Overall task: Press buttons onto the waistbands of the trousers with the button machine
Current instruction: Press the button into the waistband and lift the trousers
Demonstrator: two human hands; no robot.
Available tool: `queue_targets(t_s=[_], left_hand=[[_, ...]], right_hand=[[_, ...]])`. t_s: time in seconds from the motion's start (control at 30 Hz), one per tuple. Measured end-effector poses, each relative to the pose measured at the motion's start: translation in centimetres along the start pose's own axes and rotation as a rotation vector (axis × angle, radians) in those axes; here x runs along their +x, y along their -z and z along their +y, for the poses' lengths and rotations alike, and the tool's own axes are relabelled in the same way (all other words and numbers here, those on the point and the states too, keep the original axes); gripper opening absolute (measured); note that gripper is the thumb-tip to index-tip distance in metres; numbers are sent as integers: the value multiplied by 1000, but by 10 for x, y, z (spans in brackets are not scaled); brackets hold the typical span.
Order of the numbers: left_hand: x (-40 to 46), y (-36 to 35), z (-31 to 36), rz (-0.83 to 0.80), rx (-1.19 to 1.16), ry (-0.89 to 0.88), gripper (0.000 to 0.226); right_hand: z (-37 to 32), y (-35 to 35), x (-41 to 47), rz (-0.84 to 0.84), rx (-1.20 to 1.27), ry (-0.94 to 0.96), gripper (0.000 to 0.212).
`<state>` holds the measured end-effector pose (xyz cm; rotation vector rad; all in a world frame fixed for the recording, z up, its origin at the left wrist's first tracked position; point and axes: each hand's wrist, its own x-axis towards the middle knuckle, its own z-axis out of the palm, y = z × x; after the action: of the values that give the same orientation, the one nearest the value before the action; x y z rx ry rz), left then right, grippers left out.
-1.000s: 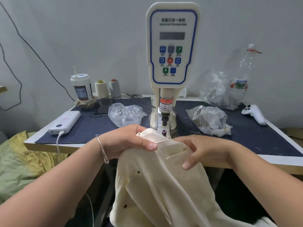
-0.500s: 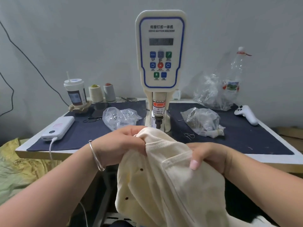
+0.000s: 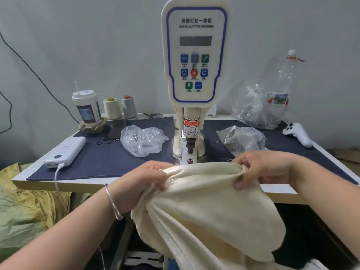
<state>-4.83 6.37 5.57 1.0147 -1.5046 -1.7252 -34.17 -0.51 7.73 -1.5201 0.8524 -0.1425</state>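
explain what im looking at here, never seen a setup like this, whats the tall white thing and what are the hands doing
The picture comes from a camera worn on the person's head, looking forward and down at their own hands.

The tall white thing is a button machine: a control panel on top and, below it, a punch that presses buttons onto cloth.

The left hand and the right hand each grip the cream trousers, holding the bunched top edge just in front of the punch, not yet under it.

On the table, left of the machine, are a white power bank, a drink cup, two thread cones and a clear bag. On the right are more plastic bags and a white controller.
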Motion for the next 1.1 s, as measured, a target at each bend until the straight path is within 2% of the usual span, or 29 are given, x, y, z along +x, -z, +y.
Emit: queue_targets(t_s=[0.1,0.23,0.3,0.43,0.57,0.73,0.77,0.83,0.9,1.1], left_hand=[[2,11,-10,-17,7,76,57],[5,19,-23,-10,-32,210,38],[12,18,-29,116,-91,244,33],[39,17,-34,558,-170,165,26],[59,20,-34,673,-141,116,28],[78,26,-27,716,-177,3,18],[81,28,-27,722,-133,-18,18],[87,31,-29,731,119,-11,16],[91,32,-32,710,315,16,17],[104,32,-46,747,505,-109,18]], right_hand=[[9,6,2,0,191,56,29],[22,-1,17,83,418,90,27],[23,-3,31,215,541,41,25],[14,-6,61,450,653,-19,17],[8,-2,79,568,720,-35,22],[10,4,90,707,612,168,8],[12,7,92,738,579,208,11],[15,10,94,818,460,233,18],[21,13,94,941,249,203,18],[45,19,106,1180,-225,219,35]])
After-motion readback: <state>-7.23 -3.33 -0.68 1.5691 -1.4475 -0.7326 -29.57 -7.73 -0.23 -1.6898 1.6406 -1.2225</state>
